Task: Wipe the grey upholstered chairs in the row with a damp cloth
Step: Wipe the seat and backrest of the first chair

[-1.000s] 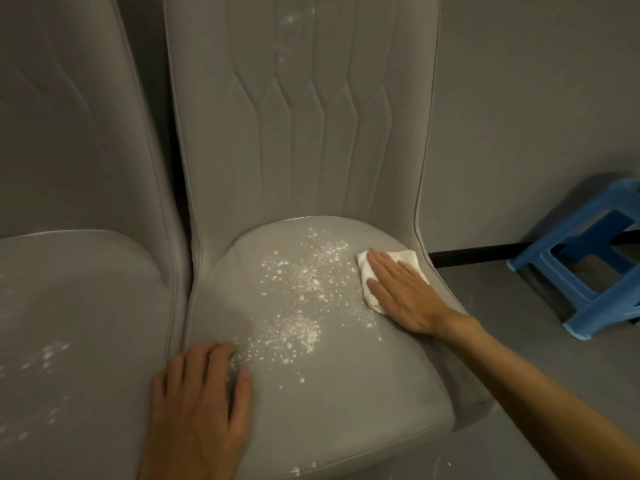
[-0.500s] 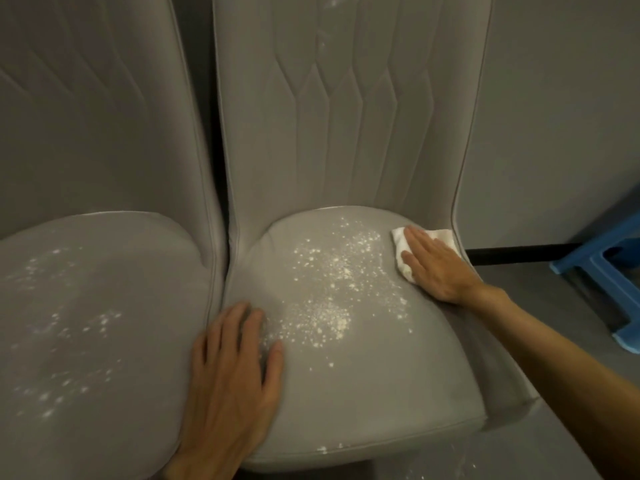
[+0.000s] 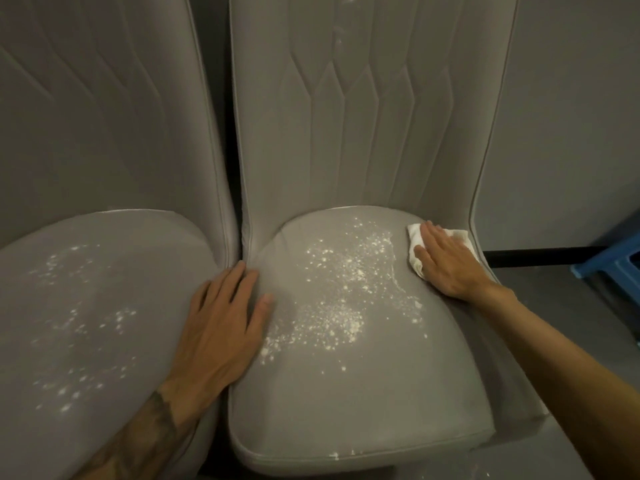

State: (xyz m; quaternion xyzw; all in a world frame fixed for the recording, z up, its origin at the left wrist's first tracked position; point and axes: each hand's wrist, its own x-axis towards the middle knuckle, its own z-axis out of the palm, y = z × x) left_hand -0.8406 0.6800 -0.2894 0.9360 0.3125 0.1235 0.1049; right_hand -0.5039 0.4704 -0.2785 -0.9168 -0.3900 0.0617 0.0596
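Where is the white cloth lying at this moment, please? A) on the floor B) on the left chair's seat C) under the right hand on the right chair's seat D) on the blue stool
C: the right hand presses the white cloth flat at the back right corner of the right chair's seat.

Head cam, fwd/down, close over chairs [image 3: 363, 393], edges prob. warped

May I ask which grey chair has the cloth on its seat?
The right chair: the right hand presses the white cloth onto its seat; the left chair has none.
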